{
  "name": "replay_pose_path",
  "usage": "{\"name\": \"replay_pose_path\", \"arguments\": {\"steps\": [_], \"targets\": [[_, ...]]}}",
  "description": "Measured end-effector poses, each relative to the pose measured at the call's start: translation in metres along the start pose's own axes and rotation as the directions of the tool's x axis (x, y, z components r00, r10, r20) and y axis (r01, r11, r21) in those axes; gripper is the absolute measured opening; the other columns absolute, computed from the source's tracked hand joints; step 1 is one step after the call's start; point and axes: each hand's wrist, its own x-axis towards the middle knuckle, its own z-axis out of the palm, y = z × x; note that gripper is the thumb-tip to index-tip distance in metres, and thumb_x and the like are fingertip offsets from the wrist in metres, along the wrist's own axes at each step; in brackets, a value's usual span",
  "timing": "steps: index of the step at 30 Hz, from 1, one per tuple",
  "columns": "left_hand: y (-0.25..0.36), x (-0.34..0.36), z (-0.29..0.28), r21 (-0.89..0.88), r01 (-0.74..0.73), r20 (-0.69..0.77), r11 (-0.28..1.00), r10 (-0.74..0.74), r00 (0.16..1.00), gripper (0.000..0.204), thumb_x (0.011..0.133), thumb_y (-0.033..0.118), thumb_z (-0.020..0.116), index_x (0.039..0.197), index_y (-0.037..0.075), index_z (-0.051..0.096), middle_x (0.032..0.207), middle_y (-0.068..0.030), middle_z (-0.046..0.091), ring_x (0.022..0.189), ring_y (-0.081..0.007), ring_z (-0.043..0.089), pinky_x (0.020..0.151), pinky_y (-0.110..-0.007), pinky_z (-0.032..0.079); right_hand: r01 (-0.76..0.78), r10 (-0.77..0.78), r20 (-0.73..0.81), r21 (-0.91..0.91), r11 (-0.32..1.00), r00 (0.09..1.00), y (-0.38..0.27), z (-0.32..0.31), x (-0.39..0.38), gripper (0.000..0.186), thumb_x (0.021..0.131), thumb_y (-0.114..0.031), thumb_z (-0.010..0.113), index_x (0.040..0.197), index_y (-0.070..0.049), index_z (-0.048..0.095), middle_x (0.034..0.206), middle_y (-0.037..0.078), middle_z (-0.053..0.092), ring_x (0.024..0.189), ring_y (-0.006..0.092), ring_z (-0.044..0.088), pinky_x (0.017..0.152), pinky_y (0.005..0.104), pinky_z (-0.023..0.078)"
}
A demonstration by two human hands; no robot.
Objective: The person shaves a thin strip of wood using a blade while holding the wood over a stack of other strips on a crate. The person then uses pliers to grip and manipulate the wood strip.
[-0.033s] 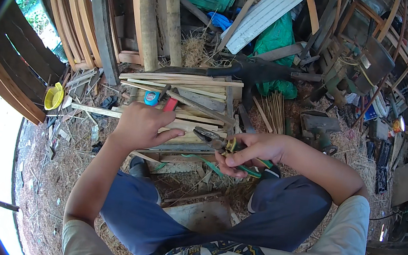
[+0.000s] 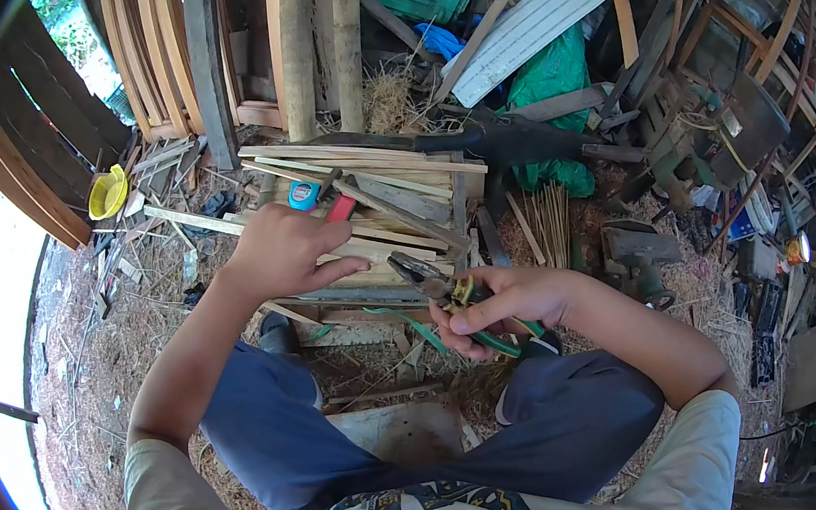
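Note:
My right hand (image 2: 498,306) is closed around combination pliers (image 2: 424,276) with green and yellow handles. Their dark jaws point left over the low wooden bench, toward my left thumb. My left hand (image 2: 285,253) lies back up at the bench's left side, its fingers curled down over a thin wooden strip (image 2: 192,220) and its thumb stretched to the right. Most of those fingertips are hidden. Just beyond this hand lie a blue tape measure (image 2: 303,196) and a tool with a red handle (image 2: 341,209). More pale wooden strips (image 2: 364,158) lie along the bench's far side.
A dark machete-like blade with a black handle (image 2: 449,143) lies past the bench. Bundled thin sticks (image 2: 553,221) and a metal vise-like block (image 2: 640,246) stand to the right. A yellow bowl (image 2: 109,193) sits at left, and shavings cover the floor (image 2: 95,350).

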Motion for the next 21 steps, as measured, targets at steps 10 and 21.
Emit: {"name": "replay_pose_path", "arguments": {"steps": [10,21], "targets": [[-0.001,0.003,-0.001,0.012,-0.051,-0.013,0.999,0.052,0.999,0.038,0.084,0.040,0.087,0.088,0.013,0.061,0.067,-0.0040,0.062,0.064,-0.0285,0.069,0.056,-0.044,0.052,0.031,-0.020,0.071,-0.153,0.988,0.997,-0.007,0.008,0.003,0.025,0.103,-0.020,0.079,0.109,-0.007,0.059,0.082,0.001,0.060,0.070,0.0123,0.058,0.063,0.0301,0.048],[-0.003,0.001,0.007,0.016,-0.023,-0.070,1.000,0.024,0.997,0.029,0.083,0.031,0.083,0.086,0.013,0.061,0.065,-0.0047,0.063,0.060,-0.0286,0.068,0.055,-0.045,0.052,-0.007,0.007,-0.003,-0.125,0.992,1.000,-0.006,0.009,0.004,0.025,0.104,-0.023,0.079,0.107,-0.010,0.058,0.080,-0.004,0.051,0.064,0.0070,0.046,0.059,0.0281,0.039]]}}
